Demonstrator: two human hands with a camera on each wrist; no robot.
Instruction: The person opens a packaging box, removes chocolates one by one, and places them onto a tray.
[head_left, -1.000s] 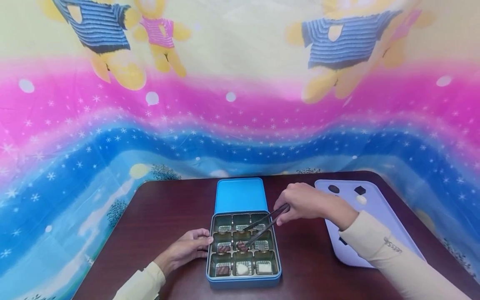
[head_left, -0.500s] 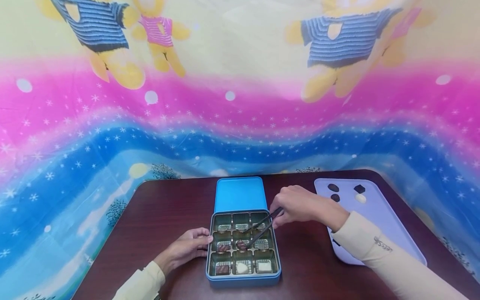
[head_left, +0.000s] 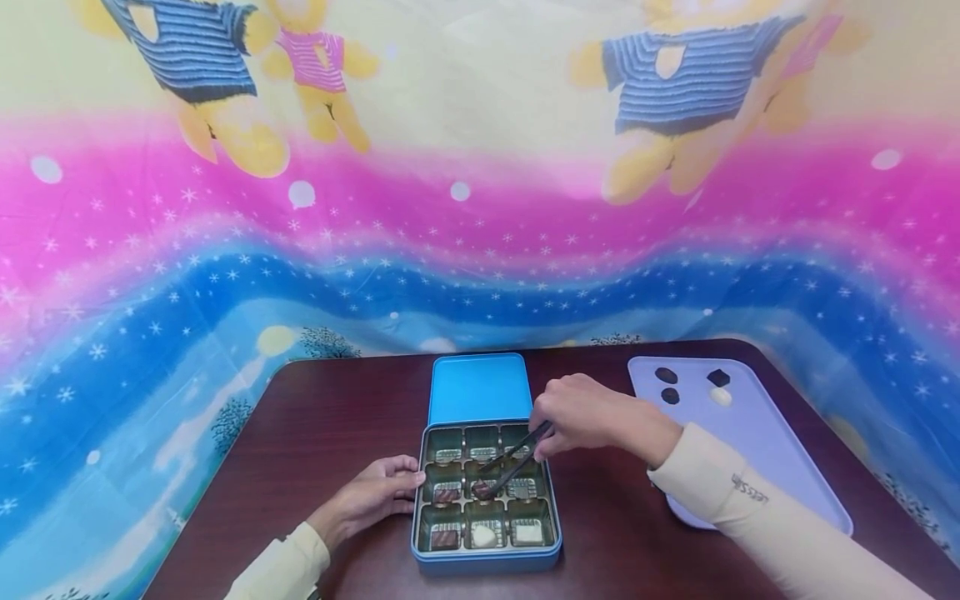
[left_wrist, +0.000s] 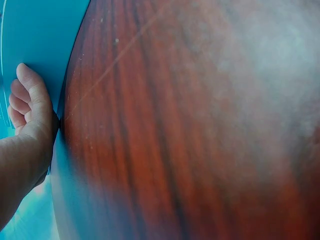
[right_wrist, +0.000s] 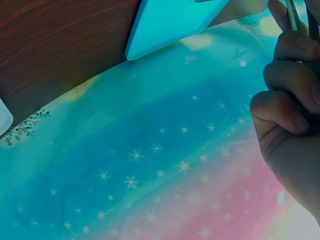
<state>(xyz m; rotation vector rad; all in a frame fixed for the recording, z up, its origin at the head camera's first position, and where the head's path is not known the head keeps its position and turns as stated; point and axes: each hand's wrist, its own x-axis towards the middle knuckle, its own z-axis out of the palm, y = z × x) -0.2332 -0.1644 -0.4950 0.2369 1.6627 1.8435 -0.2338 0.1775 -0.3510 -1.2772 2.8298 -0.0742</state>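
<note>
My right hand [head_left: 573,414] holds dark tongs [head_left: 517,471] above the blue tin [head_left: 487,565]. The tongs' two arms stand apart, and one tip is right at a reddish-brown chocolate [head_left: 482,490] in the centre compartment. Against the tin's left side rests my left hand [head_left: 377,493], its thumb at the rim; in the left wrist view the hand [left_wrist: 32,102] lies along the blue wall. Striped brown chocolates sit in the middle-left [head_left: 447,493] and front-left compartments. A white rounded chocolate [head_left: 483,536] and a white square chocolate [head_left: 528,533] occupy the other front compartments.
Behind the tin lies its blue lid [head_left: 480,387]. On the right, a lilac tray [head_left: 780,450] bears dark oval chocolates [head_left: 666,376], a dark square one [head_left: 718,377] and a white one [head_left: 720,397]; my right forearm crosses over it. A patterned cloth [head_left: 480,225] hangs behind the table.
My right hand has moved left and slightly down with the tongs, over the tin's right edge. The reddish-brown chocolate stays in the centre compartment. My left hand has kept its place.
</note>
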